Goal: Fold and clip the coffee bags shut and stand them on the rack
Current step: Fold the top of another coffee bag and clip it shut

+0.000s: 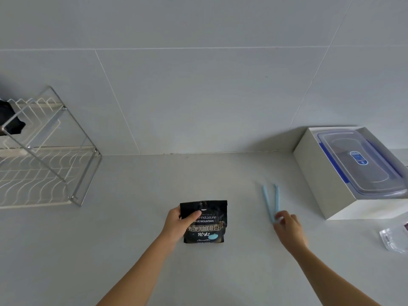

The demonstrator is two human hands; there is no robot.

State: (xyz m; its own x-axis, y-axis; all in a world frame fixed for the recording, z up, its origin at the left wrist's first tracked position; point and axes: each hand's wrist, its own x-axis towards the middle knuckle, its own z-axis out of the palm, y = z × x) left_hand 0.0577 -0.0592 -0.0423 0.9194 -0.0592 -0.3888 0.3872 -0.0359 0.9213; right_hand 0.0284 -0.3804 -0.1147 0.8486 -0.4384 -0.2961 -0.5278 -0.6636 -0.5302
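Observation:
A black coffee bag (207,228) with white lettering stands on the pale counter, its top folded down. My left hand (177,224) grips its left edge, thumb across the front. To the right lies a light blue sealing clip (271,199), spread open in a V. My right hand (289,227) pinches the clip's hinged near end. A white wire rack (44,164) stands at the far left, with another dark bag (11,118) partly visible on its upper tier at the frame edge.
A white box (326,184) holding a clear container with a blue-trimmed lid (362,162) sits at the right against the tiled wall. A crumpled clear wrapper (394,238) lies at the right edge. Bare counter stretches between the rack and the bag.

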